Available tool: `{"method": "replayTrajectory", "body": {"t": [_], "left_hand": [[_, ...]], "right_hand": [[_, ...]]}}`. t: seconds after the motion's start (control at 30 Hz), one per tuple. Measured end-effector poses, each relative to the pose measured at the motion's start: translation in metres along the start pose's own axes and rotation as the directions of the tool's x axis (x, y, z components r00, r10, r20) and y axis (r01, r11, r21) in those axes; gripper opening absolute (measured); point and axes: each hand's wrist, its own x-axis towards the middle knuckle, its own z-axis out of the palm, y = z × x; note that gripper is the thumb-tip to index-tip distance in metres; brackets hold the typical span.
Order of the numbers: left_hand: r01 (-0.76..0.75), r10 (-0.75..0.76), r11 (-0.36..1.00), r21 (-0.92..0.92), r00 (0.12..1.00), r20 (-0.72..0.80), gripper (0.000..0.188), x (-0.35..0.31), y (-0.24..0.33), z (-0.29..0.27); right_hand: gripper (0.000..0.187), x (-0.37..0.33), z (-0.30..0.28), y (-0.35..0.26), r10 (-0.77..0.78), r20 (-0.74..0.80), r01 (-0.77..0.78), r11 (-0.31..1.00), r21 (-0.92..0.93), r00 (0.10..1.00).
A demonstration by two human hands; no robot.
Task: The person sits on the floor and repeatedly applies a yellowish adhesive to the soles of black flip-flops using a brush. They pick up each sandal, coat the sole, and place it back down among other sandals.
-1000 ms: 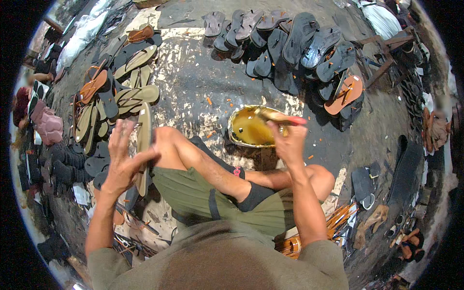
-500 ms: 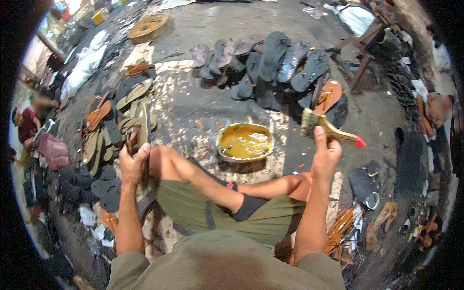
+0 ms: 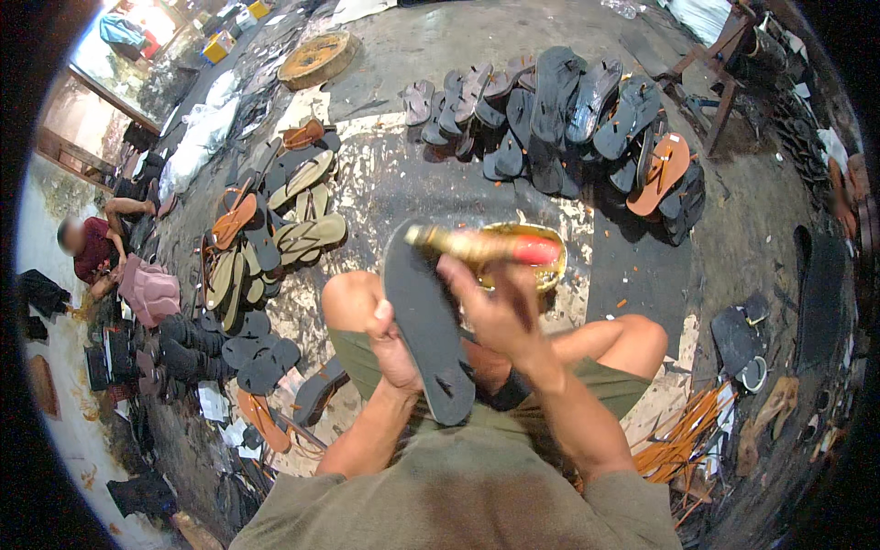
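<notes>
My left hand (image 3: 392,353) grips a dark grey sandal sole (image 3: 429,325) by its left edge, above my lap. The sole stands lengthwise, one broad face turned up, with small slits near its lower end. A brush (image 3: 472,244) with a red-tipped handle is in my right hand (image 3: 504,307), smeared by motion. Its head lies at the sole's upper end, though I cannot tell whether the bristles touch. Beyond the brush, partly covered by it and my hand, sits a basin (image 3: 561,246) of yellow-brown liquid.
Dark sandals (image 3: 555,101) stand in a row at the far right, beside an orange sandal (image 3: 662,172). Olive sandals (image 3: 310,236) are heaped at left. Orange strips (image 3: 683,440) lie near my right elbow. A person (image 3: 96,246) sits at far left beside a pink bag (image 3: 149,289).
My left hand has brought the sole from the left to the middle and turned its broad face up. The brush has swung in from the right to the sole's upper end.
</notes>
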Motion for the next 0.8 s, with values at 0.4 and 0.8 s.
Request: {"method": "replayTrajectory", "body": {"t": [0.4,0.8], "left_hand": [[0.261,-0.267,0.963,-0.072,0.958,-0.105,0.092,-0.083,-0.010,-0.011],[-0.006,-0.019,0.968,-0.253,0.995,-0.097,0.076,0.039,0.006,0.019]], "right_hand": [[0.030,-0.014,-0.059,0.006,0.524,-0.083,-0.480,0.824,0.302,0.848],[0.030,-0.019,-0.010,-0.008,-0.027,0.138,0.050,0.985,-0.163,0.990]]}}
